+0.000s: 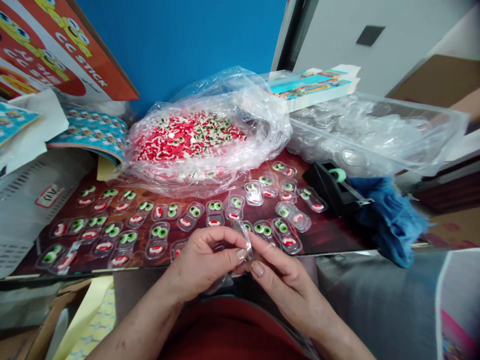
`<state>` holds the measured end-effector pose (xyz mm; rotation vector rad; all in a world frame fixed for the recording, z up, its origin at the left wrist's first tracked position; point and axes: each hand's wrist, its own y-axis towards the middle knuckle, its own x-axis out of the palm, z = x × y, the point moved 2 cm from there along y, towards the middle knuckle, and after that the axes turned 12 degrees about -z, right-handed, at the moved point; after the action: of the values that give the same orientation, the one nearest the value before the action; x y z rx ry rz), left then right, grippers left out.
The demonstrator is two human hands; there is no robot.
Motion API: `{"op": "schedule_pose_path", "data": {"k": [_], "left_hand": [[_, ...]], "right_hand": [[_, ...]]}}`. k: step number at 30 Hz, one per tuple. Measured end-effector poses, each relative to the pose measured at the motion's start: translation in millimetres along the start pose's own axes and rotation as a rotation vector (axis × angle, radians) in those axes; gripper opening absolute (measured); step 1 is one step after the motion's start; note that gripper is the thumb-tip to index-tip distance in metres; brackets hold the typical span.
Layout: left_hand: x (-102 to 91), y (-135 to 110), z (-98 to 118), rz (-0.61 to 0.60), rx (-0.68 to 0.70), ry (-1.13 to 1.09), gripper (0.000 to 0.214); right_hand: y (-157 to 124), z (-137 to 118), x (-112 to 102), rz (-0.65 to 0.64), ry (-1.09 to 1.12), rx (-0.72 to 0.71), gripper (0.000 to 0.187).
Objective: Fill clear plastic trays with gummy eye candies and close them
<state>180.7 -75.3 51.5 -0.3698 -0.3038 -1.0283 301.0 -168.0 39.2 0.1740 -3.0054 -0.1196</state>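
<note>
Near the table's front edge, a thin clear plastic shell (pixel 244 236) is held edge-on between my hands; its contents cannot be made out. My left hand (pixel 208 257) pinches it between thumb and fingers from the left. From the right, my right hand (pixel 281 272) grips the same shell, thumb below and fingers behind. Beyond my hands lie several clear plastic packs (pixel 157 240), each with green-and-white eyes and a red mouth with white teeth. One pack (pixel 288 235) lies just past my right fingers; others are partly hidden behind my hands.
A large clear bag (pixel 258 150) of red, white and green pieces stands at the back. On the right are a bin (pixel 427 155) of clear shells, a tape dispenser (pixel 326 185) and a blue cloth (pixel 390 215). A grey basket (pixel 22 220) and printed boxes (pixel 93 65) stand left.
</note>
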Motion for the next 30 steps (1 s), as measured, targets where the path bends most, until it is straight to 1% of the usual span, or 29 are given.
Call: {"op": "schedule_pose_path", "data": {"k": [5, 12, 18, 21, 27, 30], "left_hand": [[-0.3, -0.3, -0.7, 0.014, -0.002, -0.006, 0.009], [3.1, -0.3, 2.8, 0.046, 0.0, 0.041, 0.008], [1.7, 0.2, 2.0, 0.022, -0.003, 0.079, 0.012], [2.5, 0.2, 1.8, 0.034, -0.004, 0.089, 0.012], [3.1, -1.2, 1.4, 0.056, -0.002, 0.077, 0.01], [1.8, -0.9, -0.1, 0.067, -0.007, 0.109, 0.011]], "right_hand": [[0.2, 0.2, 0.1, -0.005, -0.007, -0.015, 0.042], [-1.2, -1.1, -1.2, 0.047, -0.202, -0.036, 0.043], [-2.0, 0.2, -2.3, 0.014, -0.175, -0.03, 0.044], [-2.2, -0.4, -2.9, 0.018, -0.202, -0.035, 0.044], [-1.6, -1.9, -3.0, 0.032, -0.305, -0.072, 0.048], [-0.5, -3.5, -2.4, 0.042, -0.374, -0.107, 0.05]]}}
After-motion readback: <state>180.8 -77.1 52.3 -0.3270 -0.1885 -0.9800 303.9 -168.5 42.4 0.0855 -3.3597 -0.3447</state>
